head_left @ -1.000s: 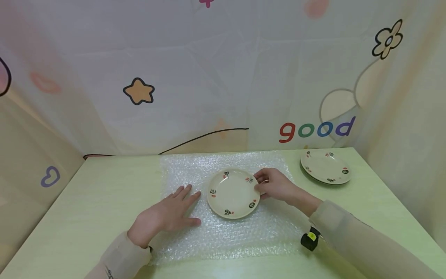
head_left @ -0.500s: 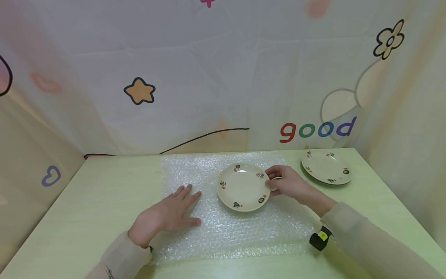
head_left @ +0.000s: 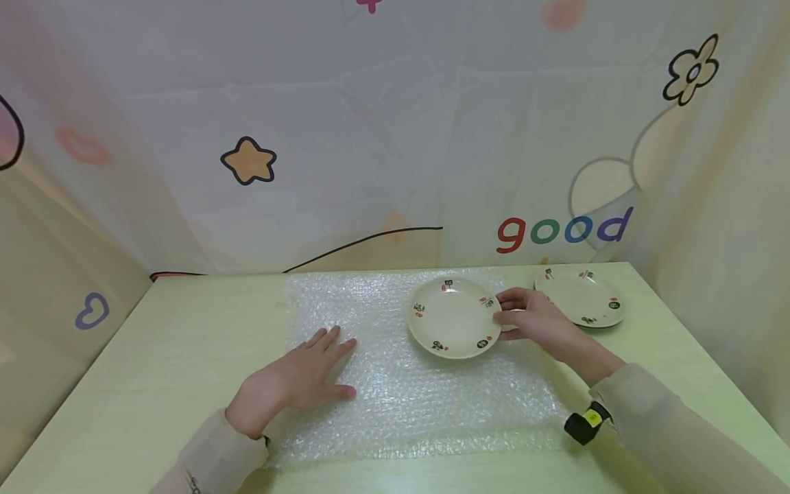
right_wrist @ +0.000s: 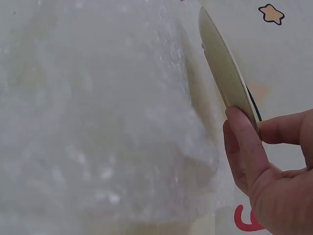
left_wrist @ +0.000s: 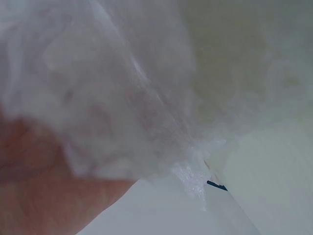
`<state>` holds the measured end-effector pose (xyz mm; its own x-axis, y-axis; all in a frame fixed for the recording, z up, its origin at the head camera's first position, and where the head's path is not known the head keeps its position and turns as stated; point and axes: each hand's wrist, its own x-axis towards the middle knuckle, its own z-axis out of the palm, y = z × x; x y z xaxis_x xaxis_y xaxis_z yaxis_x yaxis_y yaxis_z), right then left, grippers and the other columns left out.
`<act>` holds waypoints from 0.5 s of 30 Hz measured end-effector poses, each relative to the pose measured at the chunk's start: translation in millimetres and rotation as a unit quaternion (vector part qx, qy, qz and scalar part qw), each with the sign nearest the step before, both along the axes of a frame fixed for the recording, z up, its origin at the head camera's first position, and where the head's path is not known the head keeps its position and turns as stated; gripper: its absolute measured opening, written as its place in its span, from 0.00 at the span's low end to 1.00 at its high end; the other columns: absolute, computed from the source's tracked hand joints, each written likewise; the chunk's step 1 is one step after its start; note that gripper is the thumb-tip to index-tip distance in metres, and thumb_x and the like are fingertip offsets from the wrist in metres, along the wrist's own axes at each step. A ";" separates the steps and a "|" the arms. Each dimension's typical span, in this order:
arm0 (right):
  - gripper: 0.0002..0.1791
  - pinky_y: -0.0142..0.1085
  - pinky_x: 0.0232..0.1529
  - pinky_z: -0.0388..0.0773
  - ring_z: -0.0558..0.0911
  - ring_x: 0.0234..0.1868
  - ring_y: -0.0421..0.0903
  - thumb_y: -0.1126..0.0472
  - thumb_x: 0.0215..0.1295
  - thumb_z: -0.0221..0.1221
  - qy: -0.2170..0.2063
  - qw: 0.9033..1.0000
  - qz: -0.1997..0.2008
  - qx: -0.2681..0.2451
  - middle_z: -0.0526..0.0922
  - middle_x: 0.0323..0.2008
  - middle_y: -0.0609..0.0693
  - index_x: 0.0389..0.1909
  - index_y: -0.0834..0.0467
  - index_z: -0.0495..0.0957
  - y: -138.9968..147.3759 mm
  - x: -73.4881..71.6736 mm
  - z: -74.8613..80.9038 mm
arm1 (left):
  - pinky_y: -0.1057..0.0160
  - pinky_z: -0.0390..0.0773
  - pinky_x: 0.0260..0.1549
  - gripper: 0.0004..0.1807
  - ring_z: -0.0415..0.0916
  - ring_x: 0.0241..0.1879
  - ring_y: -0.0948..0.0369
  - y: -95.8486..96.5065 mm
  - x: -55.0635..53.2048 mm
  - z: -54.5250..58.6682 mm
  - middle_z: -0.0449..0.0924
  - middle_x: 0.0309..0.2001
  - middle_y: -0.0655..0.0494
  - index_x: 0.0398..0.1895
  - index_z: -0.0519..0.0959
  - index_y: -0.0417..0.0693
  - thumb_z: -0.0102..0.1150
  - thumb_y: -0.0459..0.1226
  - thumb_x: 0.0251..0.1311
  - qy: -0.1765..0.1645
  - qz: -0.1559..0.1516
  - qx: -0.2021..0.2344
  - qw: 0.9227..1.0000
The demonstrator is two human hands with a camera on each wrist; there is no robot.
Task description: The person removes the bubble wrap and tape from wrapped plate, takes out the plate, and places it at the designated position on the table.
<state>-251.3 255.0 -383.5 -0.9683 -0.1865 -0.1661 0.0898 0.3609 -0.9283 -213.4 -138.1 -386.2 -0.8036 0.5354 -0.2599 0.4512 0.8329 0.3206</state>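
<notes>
My right hand (head_left: 537,324) pinches the right rim of a cream plate (head_left: 455,319) printed with small black and red motifs. In the right wrist view the plate (right_wrist: 225,68) appears edge-on, raised off the sheet, thumb on one face and fingers on the other. Beneath it a sheet of bubble wrap (head_left: 407,418) covers the middle of the table. My left hand (head_left: 296,381) rests palm down on the sheet's left part, fingers spread. Film and a blurred bit of hand (left_wrist: 54,196) fill much of the left wrist view.
Matching plates (head_left: 583,302) lie stacked at the back right of the pale green table (head_left: 160,363), partly behind my right hand. A printed curtain (head_left: 370,137) closes off the back and sides. A black device (head_left: 583,425) hangs at my right wrist.
My right hand has carried the plate to the right and away from me, up off the middle of the bubble wrap. The left hand has stayed in place.
</notes>
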 end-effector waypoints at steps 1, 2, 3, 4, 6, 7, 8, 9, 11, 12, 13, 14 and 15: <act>0.26 0.39 0.46 0.85 0.82 0.45 0.49 0.67 0.74 0.57 0.000 1.000 -0.004 -0.002 0.73 0.54 0.65 0.67 0.75 0.63 2.4 0.1 -0.3 | 0.37 0.50 0.73 0.45 0.41 0.78 0.37 0.1 -0.2 0.1 0.44 0.80 0.33 0.81 0.57 0.44 0.63 0.54 0.69 0.000 0.000 -0.001 1.000; 0.27 0.38 0.45 0.85 0.82 0.45 0.48 0.67 0.75 0.57 0.001 1.000 -0.007 -0.003 0.74 0.53 0.65 0.67 0.75 0.62 4.8 0.4 -0.4 | 0.37 0.49 0.73 0.45 0.41 0.78 0.37 0.1 -0.5 -0.1 0.44 0.80 0.33 0.81 0.57 0.44 0.63 0.54 0.69 0.000 0.000 -0.002 1.000; 0.27 0.38 0.45 0.85 0.82 0.44 0.48 0.67 0.75 0.57 0.002 1.000 -0.011 -0.006 0.74 0.53 0.65 0.68 0.75 0.62 7.5 0.7 -0.7 | 0.37 0.49 0.73 0.45 0.41 0.78 0.37 0.0 -0.8 -0.4 0.44 0.80 0.33 0.81 0.57 0.44 0.62 0.55 0.69 0.001 0.000 -0.003 1.000; 0.27 0.37 0.45 0.85 0.82 0.44 0.47 0.67 0.75 0.57 0.004 1.000 -0.015 -0.009 0.74 0.53 0.64 0.68 0.76 0.62 10.3 1.1 -1.0 | 0.37 0.50 0.73 0.45 0.41 0.78 0.37 -0.4 -1.3 -0.9 0.44 0.80 0.33 0.81 0.57 0.44 0.63 0.54 0.69 0.001 -0.001 -0.003 1.000; 0.27 0.37 0.45 0.85 0.81 0.44 0.46 0.67 0.75 0.56 0.007 1.000 -0.022 -0.014 0.74 0.53 0.65 0.68 0.76 0.61 16.0 2.1 -1.3 | 0.37 0.50 0.73 0.45 0.41 0.78 0.37 -1.1 -1.8 -0.9 0.44 0.80 0.33 0.81 0.58 0.44 0.63 0.54 0.69 0.001 -0.001 -0.003 1.000; 0.28 0.36 0.45 0.85 0.81 0.44 0.46 0.67 0.75 0.56 0.009 0.999 -0.026 -0.017 0.74 0.54 0.65 0.68 0.76 0.61 19.0 2.5 -1.5 | 0.37 0.50 0.73 0.45 0.41 0.78 0.37 -1.4 -1.9 -0.7 0.44 0.80 0.33 0.81 0.57 0.44 0.63 0.54 0.69 0.001 0.000 -0.005 1.000; 0.28 0.36 0.45 0.85 0.81 0.44 0.45 0.67 0.76 0.56 0.009 0.999 -0.029 -0.018 0.73 0.55 0.65 0.69 0.76 0.60 22.3 3.1 -1.7 | 0.37 0.50 0.73 0.45 0.41 0.78 0.37 -1.6 -2.2 -1.0 0.44 0.80 0.33 0.81 0.58 0.44 0.63 0.54 0.69 0.001 0.000 -0.005 1.000; 0.28 0.36 0.45 0.85 0.81 0.45 0.45 0.66 0.76 0.56 0.010 0.999 -0.033 -0.018 0.73 0.55 0.65 0.69 0.77 0.60 25.8 3.5 -2.0 | 0.36 0.50 0.73 0.45 0.41 0.78 0.37 -1.7 -2.2 -0.8 0.44 0.80 0.34 0.81 0.58 0.44 0.63 0.54 0.68 0.001 0.001 -0.005 1.000; 0.30 0.35 0.46 0.85 0.80 0.45 0.44 0.66 0.77 0.55 0.012 0.999 -0.039 -0.018 0.72 0.57 0.66 0.70 0.77 0.58 33.6 3.9 -2.3 | 0.36 0.51 0.72 0.45 0.41 0.78 0.37 -1.4 -2.3 -0.3 0.44 0.80 0.33 0.81 0.58 0.44 0.63 0.54 0.68 0.000 0.000 -0.004 1.000; 0.30 0.35 0.46 0.85 0.80 0.45 0.43 0.66 0.77 0.55 0.012 0.999 -0.042 -0.018 0.71 0.57 0.66 0.71 0.77 0.57 37.6 4.0 -2.5 | 0.36 0.51 0.72 0.45 0.41 0.78 0.37 -1.4 -2.4 -0.5 0.45 0.80 0.34 0.81 0.58 0.44 0.64 0.54 0.68 -0.001 0.000 -0.005 1.000; 0.31 0.35 0.46 0.85 0.80 0.45 0.42 0.66 0.77 0.55 0.012 0.999 -0.046 -0.017 0.71 0.58 0.66 0.71 0.77 0.56 41.9 4.0 -2.5 | 0.36 0.51 0.72 0.45 0.41 0.78 0.37 -1.1 -2.3 -0.2 0.44 0.80 0.34 0.81 0.58 0.45 0.63 0.54 0.68 0.000 0.000 -0.006 1.000; 0.31 0.35 0.46 0.85 0.80 0.44 0.41 0.65 0.77 0.55 0.012 0.999 -0.050 -0.018 0.71 0.58 0.66 0.72 0.77 0.55 46.0 4.1 -2.5 | 0.36 0.51 0.72 0.45 0.41 0.78 0.37 -1.1 -2.5 -0.3 0.44 0.80 0.34 0.81 0.58 0.44 0.63 0.54 0.68 0.000 0.000 -0.007 1.000; 0.32 0.35 0.46 0.84 0.81 0.44 0.40 0.66 0.77 0.55 0.012 0.998 -0.055 -0.020 0.71 0.57 0.65 0.72 0.78 0.55 49.9 4.0 -2.3 | 0.36 0.51 0.72 0.45 0.41 0.78 0.37 -1.0 -2.4 0.1 0.44 0.80 0.34 0.81 0.58 0.44 0.63 0.54 0.68 -0.001 0.000 -0.007 1.000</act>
<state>-247.2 304.9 -385.9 -0.9870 -0.0844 -0.1371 0.1044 0.3125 -0.9442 -215.7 -139.1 -386.1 -0.8034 0.5314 -0.2687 0.4507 0.8376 0.3088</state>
